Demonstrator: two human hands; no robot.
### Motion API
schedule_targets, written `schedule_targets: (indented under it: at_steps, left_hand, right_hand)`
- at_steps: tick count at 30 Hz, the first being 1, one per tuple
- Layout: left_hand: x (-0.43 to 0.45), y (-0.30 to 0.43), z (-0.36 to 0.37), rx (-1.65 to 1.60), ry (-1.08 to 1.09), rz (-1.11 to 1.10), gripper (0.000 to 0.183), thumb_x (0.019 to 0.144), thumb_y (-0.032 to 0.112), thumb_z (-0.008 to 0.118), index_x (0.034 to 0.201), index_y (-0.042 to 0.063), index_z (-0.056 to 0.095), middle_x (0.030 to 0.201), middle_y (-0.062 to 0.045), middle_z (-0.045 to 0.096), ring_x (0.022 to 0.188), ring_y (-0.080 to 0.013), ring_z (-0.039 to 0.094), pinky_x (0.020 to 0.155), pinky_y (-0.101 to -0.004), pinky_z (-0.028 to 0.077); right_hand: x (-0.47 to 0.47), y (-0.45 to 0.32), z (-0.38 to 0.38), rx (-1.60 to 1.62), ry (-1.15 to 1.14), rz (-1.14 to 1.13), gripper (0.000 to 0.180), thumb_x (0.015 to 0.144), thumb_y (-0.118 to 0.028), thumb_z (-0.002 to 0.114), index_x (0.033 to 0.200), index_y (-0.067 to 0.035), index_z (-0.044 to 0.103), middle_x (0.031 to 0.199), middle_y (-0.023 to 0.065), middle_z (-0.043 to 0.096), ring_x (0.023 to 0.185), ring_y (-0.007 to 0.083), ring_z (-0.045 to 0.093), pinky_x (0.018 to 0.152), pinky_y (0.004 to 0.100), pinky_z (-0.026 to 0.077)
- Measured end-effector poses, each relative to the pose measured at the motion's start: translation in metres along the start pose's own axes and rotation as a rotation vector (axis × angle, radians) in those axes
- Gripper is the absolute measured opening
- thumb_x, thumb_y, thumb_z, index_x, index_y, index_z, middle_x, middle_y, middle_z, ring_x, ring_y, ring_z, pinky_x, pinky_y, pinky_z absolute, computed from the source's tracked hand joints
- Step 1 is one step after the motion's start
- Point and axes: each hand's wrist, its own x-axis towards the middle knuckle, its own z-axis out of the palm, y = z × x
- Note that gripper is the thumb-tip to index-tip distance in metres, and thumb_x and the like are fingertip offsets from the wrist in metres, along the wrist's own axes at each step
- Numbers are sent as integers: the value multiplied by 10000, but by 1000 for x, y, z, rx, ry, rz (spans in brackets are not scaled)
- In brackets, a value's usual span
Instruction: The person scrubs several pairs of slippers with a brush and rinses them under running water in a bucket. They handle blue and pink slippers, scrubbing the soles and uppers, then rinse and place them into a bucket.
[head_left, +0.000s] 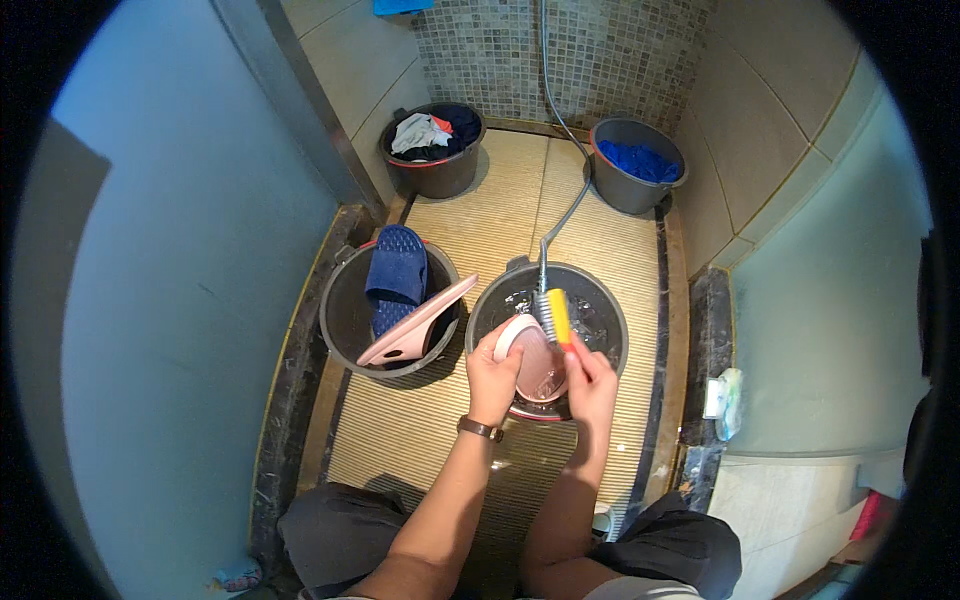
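Observation:
My left hand grips a pink slipper by its edge, tilted over a dark grey bucket. In my right hand is a scrubbing brush with a yellow back, a red handle and pale bristles. The bristles face the slipper near its upper end; whether they touch it I cannot tell. Water glints inside the bucket, and a shower hose runs down into it. Left of this stands a second grey bucket, holding a blue slipper and another pink slipper.
At the back, one bucket holds mixed clothes and another bucket a blue cloth. Frosted glass panels and dark stone curbs border the ribbed floor. A small plastic packet sits on the right curb.

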Motion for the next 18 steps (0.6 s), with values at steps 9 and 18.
schedule_targets:
  at_steps: [9,18]
  left_hand:
    - [-1,-27,6,-124,-50,-66,367,852,-125,613,1209,-45,643,1104,-81,699,982,-131,656,851,-263,536]
    - [-1,3,-59,2,-189,-142,344,783,-103,691,1119,-27,671,999,-83,707,905,-147,672,821,-288,553]
  right_hand:
    - [-8,-22,4,-358,120,-138,307,856,-57,699,1155,-114,731,807,92,626,710,205,617,643,316,484]
    - [70,60,-3,-1151,-372,246,264,822,-268,670,1003,-95,754,1006,258,690,942,379,690,842,461,549]
